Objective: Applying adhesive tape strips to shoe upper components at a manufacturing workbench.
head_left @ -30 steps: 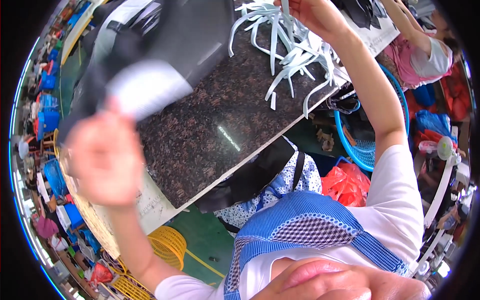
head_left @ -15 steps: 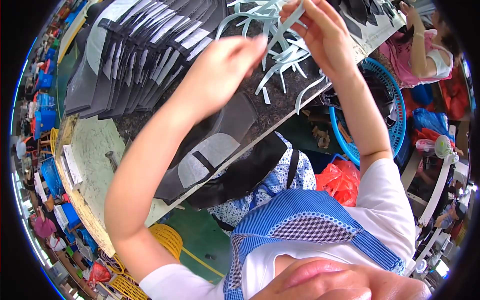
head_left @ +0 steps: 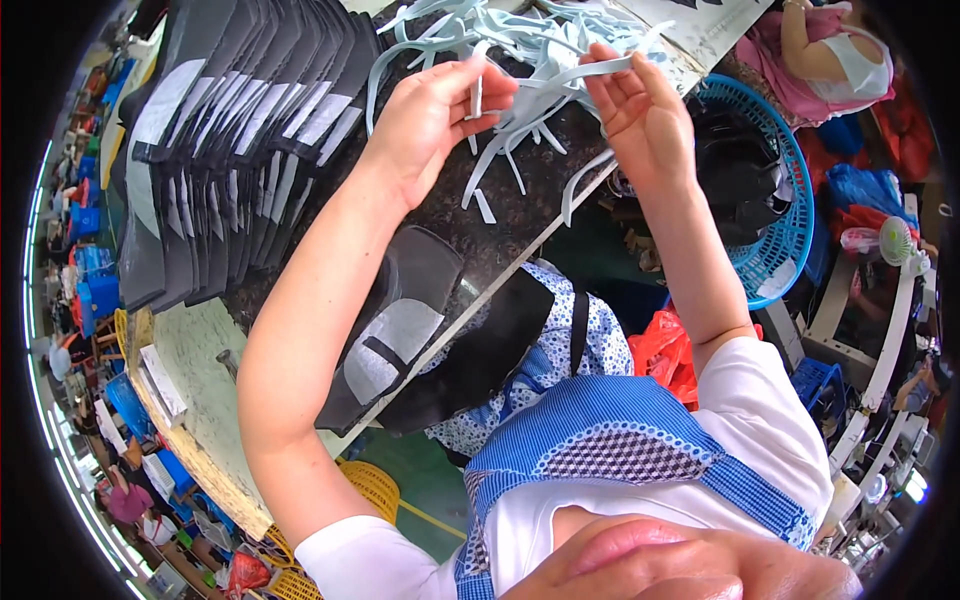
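Your left hand [head_left: 432,118] pinches a pale strip [head_left: 476,98], your right hand [head_left: 650,122] pinches a strip [head_left: 572,73] too (same one, can't tell), by the tangled pile [head_left: 545,40] on the dark tabletop [head_left: 525,215], where crossed loops could snag if you tug.

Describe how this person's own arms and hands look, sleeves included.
The left hand and right hand wear no gloves, and no watch or bracelet shows on either wrist. The forearms are bare; above them are short, plain white sleeves.
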`<state>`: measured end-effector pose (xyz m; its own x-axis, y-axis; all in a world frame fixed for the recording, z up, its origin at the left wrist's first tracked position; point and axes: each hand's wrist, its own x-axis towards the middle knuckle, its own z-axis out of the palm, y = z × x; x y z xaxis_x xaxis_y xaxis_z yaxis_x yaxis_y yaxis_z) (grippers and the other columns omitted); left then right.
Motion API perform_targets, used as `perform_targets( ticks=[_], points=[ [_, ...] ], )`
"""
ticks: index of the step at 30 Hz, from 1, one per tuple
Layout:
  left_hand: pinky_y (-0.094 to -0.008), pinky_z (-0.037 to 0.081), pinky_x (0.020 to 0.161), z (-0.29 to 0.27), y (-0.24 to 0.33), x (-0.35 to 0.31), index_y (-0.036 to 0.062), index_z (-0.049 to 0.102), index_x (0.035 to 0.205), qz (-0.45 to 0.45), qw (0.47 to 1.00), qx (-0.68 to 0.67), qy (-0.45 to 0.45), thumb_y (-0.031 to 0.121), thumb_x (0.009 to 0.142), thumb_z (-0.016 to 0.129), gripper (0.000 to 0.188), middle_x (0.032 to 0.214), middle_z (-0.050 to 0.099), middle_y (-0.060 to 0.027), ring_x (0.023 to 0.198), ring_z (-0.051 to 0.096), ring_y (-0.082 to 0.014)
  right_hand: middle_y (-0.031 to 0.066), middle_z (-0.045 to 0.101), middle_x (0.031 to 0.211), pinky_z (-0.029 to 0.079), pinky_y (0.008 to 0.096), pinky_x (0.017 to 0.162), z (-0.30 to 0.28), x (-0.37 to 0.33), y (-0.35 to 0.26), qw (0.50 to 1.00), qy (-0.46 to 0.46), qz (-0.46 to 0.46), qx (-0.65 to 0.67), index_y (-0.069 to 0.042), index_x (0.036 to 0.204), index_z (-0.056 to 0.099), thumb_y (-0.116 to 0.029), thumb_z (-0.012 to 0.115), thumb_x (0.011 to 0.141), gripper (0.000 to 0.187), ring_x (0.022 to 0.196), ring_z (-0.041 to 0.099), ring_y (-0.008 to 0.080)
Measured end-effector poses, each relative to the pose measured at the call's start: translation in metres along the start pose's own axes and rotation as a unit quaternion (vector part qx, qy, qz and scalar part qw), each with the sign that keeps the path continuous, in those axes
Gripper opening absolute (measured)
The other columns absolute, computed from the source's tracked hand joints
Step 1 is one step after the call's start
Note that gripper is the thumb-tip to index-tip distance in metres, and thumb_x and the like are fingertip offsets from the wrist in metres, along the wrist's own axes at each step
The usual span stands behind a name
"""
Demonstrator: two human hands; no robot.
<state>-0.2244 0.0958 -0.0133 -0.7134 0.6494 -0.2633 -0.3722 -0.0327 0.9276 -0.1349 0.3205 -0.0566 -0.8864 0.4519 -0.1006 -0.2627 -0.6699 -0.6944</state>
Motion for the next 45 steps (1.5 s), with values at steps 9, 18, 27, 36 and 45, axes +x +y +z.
perform_targets(
  ticks=[9,18,27,36,45],
  points=[
    [-0.0335,0.059,0.09,0.026,-0.039,-0.215,0.0113,0.076,0.105,0.46,0.638,0.616,-0.043,0.01,0.078,0.08,0.027,0.106,0.074,-0.0022,0.099,0.072,-0.0207,0.0216,0.069,0.126,0.056,0.0339,0.096,-0.033,-0.012,-0.086,0.969,-0.197,0.1,-0.115,0.007,0.13,0.062,-0.022,0.056,0.109,0.036,0.113,0.069,0.027],
    [-0.0446,0.049,0.115,-0.047,-0.086,-0.329,0.0136,0.075,0.126,0.198,0.532,0.789,0.236,0.014,0.091,0.074,0.035,0.138,0.068,-0.0075,0.134,0.062,-0.0281,-0.0034,0.045,0.075,0.029,0.0188,0.051,0.081,-0.034,-0.04,0.848,-0.409,0.253,-0.223,0.005,0.121,0.058,-0.025,0.044,0.117,0.033,0.057,0.034,0.0028],
    [-0.0379,0.062,0.09,-0.036,-0.144,-0.287,0.0055,0.072,0.122,0.28,0.646,0.666,0.248,0.009,0.087,0.074,0.035,0.107,0.074,-0.011,0.103,0.075,-0.0258,0.0021,0.055,0.069,0.032,0.0161,0.038,0.166,-0.097,0.0,0.751,-0.5,0.14,-0.407,0.002,0.108,0.059,-0.036,0.051,0.113,0.039,0.043,0.046,0.004],
    [-0.0506,0.05,0.113,-0.039,-0.094,-0.326,0.0061,0.071,0.129,0.277,0.642,0.69,0.187,0.017,0.087,0.077,0.044,0.143,0.065,-0.0128,0.132,0.064,-0.03,0.0048,0.065,0.062,0.028,0.0173,0.035,0.182,-0.108,-0.004,0.698,-0.488,0.233,-0.47,0.001,0.103,0.066,-0.035,0.068,0.105,0.035,0.037,0.044,0.0024],
    [-0.0457,0.057,0.106,-0.023,-0.151,-0.35,-0.0007,0.075,0.122,0.221,0.625,0.706,0.248,0.019,0.092,0.075,0.035,0.133,0.072,-0.0152,0.126,0.069,-0.0309,0.0056,0.07,0.069,0.033,0.0176,0.039,0.197,-0.132,0.031,0.592,-0.561,0.218,-0.536,0.002,0.104,0.07,-0.014,0.068,0.103,0.016,0.042,0.05,0.0023]
  ],
)
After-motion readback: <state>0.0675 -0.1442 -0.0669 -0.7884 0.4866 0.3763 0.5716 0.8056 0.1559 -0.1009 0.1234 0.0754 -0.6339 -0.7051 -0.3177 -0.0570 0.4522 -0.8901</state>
